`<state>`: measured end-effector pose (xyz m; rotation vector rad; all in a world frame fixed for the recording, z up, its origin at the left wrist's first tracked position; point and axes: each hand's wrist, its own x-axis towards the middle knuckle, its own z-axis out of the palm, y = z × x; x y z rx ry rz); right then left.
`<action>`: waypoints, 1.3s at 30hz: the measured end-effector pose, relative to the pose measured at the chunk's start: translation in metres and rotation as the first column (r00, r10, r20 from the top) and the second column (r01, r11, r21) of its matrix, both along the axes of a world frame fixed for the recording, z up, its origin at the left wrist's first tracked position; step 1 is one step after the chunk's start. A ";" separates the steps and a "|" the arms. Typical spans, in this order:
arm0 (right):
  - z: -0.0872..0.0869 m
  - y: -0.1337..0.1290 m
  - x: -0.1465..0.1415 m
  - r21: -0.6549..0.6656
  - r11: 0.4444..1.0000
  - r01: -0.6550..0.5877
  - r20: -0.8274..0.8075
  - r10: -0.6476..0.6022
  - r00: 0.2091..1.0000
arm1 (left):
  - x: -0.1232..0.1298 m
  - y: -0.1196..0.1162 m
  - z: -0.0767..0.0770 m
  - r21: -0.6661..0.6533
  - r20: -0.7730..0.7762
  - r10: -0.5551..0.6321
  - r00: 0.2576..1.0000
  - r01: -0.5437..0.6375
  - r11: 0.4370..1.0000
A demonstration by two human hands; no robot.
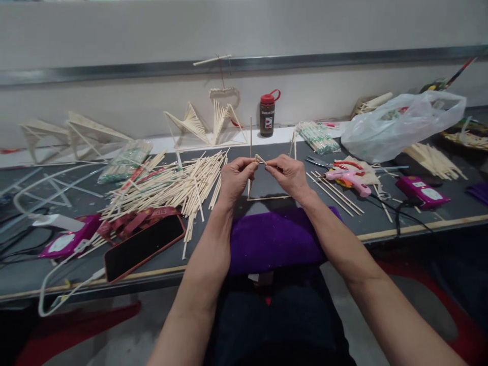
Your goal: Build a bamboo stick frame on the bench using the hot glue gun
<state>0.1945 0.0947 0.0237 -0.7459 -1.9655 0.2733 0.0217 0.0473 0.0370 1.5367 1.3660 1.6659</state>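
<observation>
My left hand (239, 175) and my right hand (285, 174) meet fingertip to fingertip over the dark table, both pinched on a small piece of pale wooden stick (260, 159). Around and below them stands a frame of thin sticks (267, 198), with a bottom bar on the table and uprights at left and right. Its upper joints are partly hidden behind my fingers. A folded purple cloth (274, 238) lies under my forearms at the table edge.
Loose sticks (202, 178) are heaped left, beside a phone (145, 246). A pink glue gun (353, 180), pliers (319, 162) and a purple box (422, 193) lie right. Behind are a bottle (267, 116), fan-shaped stick models (190, 122) and a plastic bag (396, 124).
</observation>
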 end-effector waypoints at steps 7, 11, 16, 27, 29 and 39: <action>-0.001 0.002 0.000 -0.017 1.000 0.023 0.029 -0.023 0.999 | 0.001 0.001 0.000 -0.020 -0.017 0.019 1.000 -0.020 1.000; -0.001 0.000 0.001 -0.011 1.000 0.026 0.030 -0.026 0.999 | 0.002 -0.001 0.001 -0.025 -0.016 0.010 1.000 -0.010 1.000; -0.001 0.000 0.000 0.007 1.000 0.018 0.006 -0.018 1.000 | 0.002 -0.001 0.002 -0.036 -0.016 0.018 1.000 -0.019 0.999; -0.003 0.002 -0.001 0.015 1.000 0.023 0.009 -0.024 1.000 | 0.000 0.001 0.001 -0.020 -0.018 -0.001 1.000 0.001 1.000; -0.003 0.002 0.000 0.015 1.000 0.024 0.005 -0.024 1.000 | 0.001 0.000 0.001 -0.014 -0.006 -0.004 1.000 0.004 1.000; -0.003 0.002 0.000 0.019 1.000 0.022 -0.006 -0.022 1.000 | 0.002 0.000 0.001 -0.026 0.012 -0.018 1.000 0.018 1.000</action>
